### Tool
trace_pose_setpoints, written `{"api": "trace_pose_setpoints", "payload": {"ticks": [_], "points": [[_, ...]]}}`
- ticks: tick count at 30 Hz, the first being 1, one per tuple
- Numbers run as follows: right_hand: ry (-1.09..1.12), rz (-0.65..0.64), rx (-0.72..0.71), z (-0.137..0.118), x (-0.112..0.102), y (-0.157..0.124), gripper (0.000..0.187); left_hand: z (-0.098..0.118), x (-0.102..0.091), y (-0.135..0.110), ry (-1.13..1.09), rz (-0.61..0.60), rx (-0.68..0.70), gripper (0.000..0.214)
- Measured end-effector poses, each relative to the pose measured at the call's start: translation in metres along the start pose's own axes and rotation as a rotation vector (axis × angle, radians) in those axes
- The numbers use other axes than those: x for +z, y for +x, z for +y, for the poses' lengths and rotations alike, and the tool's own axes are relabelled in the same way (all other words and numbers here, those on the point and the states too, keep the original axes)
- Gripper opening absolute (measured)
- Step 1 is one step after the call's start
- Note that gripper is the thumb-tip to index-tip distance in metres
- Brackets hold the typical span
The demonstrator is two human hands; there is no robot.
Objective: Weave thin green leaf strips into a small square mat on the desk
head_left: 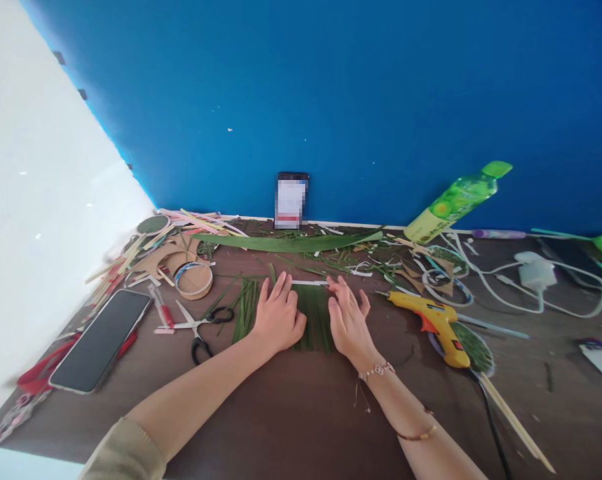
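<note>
Side by side on the dark table lie long green leaf strips (pixel 311 320), with a thin white strip (pixel 308 283) across their far ends. My left hand (pixel 279 317) rests palm down over the leaf strips, fingers stretched out, fingertips at the white strip's left end. At its right end is my right hand (pixel 349 320), fingers spread and slightly bent, fingertips touching the strip. Both hands hide part of the leaves. More leaf strips (pixel 245 310) show left of my left hand. Scissors (pixel 195 327) with black handles lie open farther left.
A yellow glue gun (pixel 431 320) lies to the right, its cord running forward. Behind are a long leaf (pixel 291 243), scraps, a leaning phone (pixel 291 201) and a tilted bottle (pixel 453 205). Another phone (pixel 102 339), tape roll (pixel 193 279) and white charger (pixel 537 272) lie around.
</note>
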State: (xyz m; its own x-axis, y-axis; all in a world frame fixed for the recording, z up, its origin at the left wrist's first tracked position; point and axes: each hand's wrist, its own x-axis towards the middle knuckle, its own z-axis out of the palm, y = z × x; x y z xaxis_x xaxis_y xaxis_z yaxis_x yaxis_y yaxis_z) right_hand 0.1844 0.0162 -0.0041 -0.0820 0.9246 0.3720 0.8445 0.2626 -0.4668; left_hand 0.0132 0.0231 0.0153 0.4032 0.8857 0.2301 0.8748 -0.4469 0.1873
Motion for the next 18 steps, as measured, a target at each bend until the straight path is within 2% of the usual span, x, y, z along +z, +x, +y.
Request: {"api": "trace_pose_setpoints", "payload": {"ticks": [11, 18], "points": [[-0.039, -0.047, -0.052, -0.0037, -0.0021, 0.0001, 0.041, 0.0, -0.0007, 0.0004, -0.022, -0.014, -0.012, 0.035], [-0.141, 0.069, 0.01, 0.0023, 0.0064, -0.0031, 0.047, -0.0005, -0.0001, 0.0005, -0.038, -0.008, -0.014, 0.034]]}}
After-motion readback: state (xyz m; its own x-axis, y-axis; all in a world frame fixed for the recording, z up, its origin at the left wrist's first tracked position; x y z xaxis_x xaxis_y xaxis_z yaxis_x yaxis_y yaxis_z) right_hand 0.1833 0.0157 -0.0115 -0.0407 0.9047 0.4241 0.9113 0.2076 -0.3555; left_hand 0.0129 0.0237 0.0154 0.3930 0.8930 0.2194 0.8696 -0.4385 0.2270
